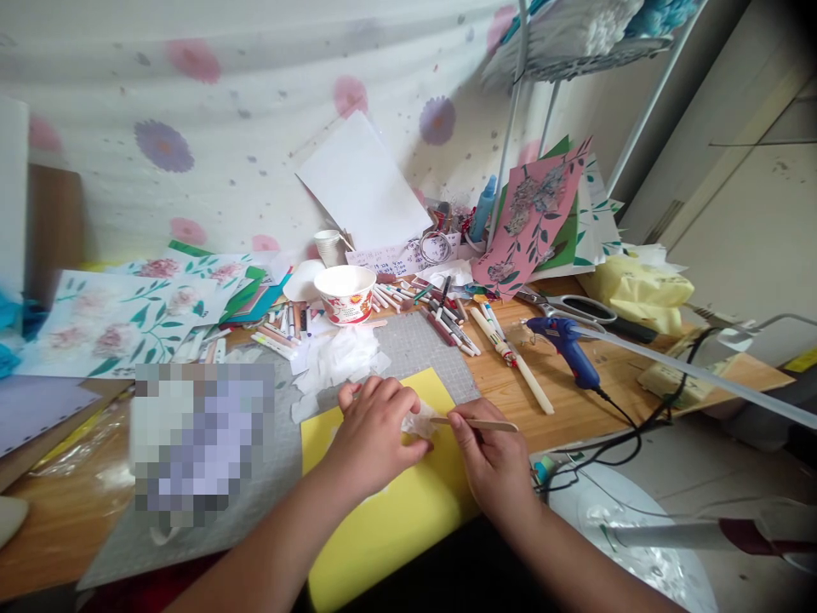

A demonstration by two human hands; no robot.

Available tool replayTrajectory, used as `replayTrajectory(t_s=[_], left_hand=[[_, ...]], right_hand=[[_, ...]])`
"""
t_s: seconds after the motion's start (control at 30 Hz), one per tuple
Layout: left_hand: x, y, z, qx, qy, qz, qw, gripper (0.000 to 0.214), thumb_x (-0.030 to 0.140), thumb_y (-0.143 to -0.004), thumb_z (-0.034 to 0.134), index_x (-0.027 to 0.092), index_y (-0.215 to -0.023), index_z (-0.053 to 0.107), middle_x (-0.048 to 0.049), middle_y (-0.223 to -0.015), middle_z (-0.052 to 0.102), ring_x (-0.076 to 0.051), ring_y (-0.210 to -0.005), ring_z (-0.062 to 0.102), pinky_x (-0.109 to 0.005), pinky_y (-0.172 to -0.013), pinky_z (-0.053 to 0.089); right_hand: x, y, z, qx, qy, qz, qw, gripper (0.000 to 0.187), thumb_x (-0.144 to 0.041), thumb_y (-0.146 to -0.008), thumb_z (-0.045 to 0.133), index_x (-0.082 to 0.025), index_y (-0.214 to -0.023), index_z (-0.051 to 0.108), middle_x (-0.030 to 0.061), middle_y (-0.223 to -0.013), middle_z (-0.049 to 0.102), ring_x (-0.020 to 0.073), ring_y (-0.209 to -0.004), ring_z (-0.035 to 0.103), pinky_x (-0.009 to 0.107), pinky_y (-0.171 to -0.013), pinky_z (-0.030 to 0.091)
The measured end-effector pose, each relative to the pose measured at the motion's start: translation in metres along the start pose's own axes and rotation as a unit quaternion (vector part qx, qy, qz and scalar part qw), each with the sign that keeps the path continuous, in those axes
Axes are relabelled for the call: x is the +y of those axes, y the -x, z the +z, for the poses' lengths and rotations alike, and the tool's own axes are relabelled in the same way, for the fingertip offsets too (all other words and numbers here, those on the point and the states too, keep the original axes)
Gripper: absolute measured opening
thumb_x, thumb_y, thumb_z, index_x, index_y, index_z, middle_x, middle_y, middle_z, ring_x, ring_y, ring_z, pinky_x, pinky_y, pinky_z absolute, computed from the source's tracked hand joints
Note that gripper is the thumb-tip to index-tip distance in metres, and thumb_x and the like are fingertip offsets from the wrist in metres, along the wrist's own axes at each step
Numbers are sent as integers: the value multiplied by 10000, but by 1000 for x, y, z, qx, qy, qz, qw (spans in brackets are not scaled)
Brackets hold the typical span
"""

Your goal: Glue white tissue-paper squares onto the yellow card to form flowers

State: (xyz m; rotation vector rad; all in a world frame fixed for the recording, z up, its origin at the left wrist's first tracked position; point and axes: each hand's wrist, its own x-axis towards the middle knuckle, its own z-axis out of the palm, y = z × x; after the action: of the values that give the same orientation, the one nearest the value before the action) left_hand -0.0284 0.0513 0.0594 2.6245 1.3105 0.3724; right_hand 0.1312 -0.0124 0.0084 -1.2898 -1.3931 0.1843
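Observation:
A sheet of yellow paper point(408, 519) lies at the table's front edge, under both hands. My left hand point(379, 434) rests over it with curled fingers, its thumb and fingertips around a crumpled piece of white tissue paper point(418, 420). My right hand point(494, 464) pinches a flat wooden craft stick point(482, 424), whose left end touches the tissue. Part of the tissue is hidden behind the left fingers. Just beyond the yellow sheet sits a loose pile of white tissue pieces point(345, 362).
A paper bowl point(345, 298) stands behind the pile, among scattered markers point(450, 328). On the right are a blue glue gun point(565, 347) with a trailing cord and scissors point(568, 311). Flower pictures point(128, 319) lie left; a grey cutting mat point(274, 511) spreads beneath. One left area is pixelated.

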Motion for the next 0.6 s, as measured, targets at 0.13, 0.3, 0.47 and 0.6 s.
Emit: replayTrajectory(t_s=[0.13, 0.3, 0.47, 0.6], left_hand=[[3, 1, 2, 4, -26, 6, 1000, 193, 239, -729, 746, 232, -845, 592, -8, -945, 650, -272, -1013, 545, -458, -874, 284], [5, 1, 3, 16, -19, 25, 999, 164, 180, -746, 724, 240, -849, 611, -1, -984, 638, -259, -1034, 544, -471, -913, 266], [3, 0, 4, 28, -20, 43, 998, 127, 119, -815, 645, 242, -785, 634, -4, -965, 651, -244, -1032, 534, -481, -917, 250], [1, 0, 4, 44, -20, 43, 998, 168, 89, -820, 594, 231, -735, 624, -3, -919, 657, -233, -1002, 536, -476, -901, 252]], right_hand=[[2, -6, 2, 6, -22, 66, 998, 237, -325, -934, 547, -217, -750, 649, 42, -688, 685, 202, -646, 649, 313, -604, 489], [3, -12, 4, 14, -44, 105, 993, 268, -394, -902, 580, -218, -713, 650, 45, -651, 677, 209, -619, 641, 313, -583, 490], [6, -11, 2, 31, -96, 161, 982, 343, -482, -900, 588, -197, -717, 638, 32, -639, 644, 186, -545, 622, 300, -524, 506], [7, -10, 0, 60, -140, 195, 969, 392, -543, -915, 547, -187, -760, 604, 18, -654, 629, 163, -521, 613, 295, -515, 532]])
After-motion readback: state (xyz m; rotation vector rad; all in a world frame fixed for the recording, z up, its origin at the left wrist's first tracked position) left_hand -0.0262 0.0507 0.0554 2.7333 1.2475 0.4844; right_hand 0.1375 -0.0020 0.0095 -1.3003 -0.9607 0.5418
